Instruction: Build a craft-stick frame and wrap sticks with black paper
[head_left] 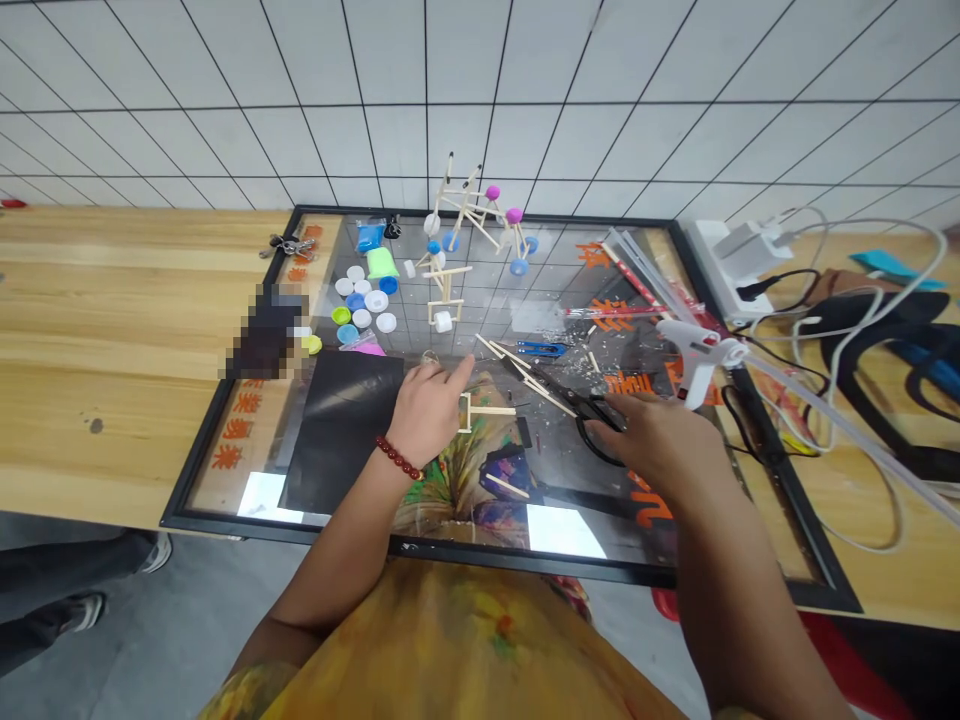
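Note:
My left hand [429, 408], with a red bead bracelet on the wrist, rests on the glass-topped frame [225, 420], its fingers lightly curled and the index finger pointing at a small frame of wooden sticks [480, 411] just to its right. My right hand [651, 436] is closed round the handles of black scissors [574, 403], whose blades point up and left over loose wooden sticks [517, 360]. A black sheet [337, 425] lies under and left of my left hand.
A white glue gun [697, 355] stands right of the scissors, with cables and a power strip [724, 270] beyond. Bottle caps [364, 305], small blue snips [541, 348] and stick models with coloured balls [472, 235] sit further back. Someone's shoes [90, 605] show at lower left.

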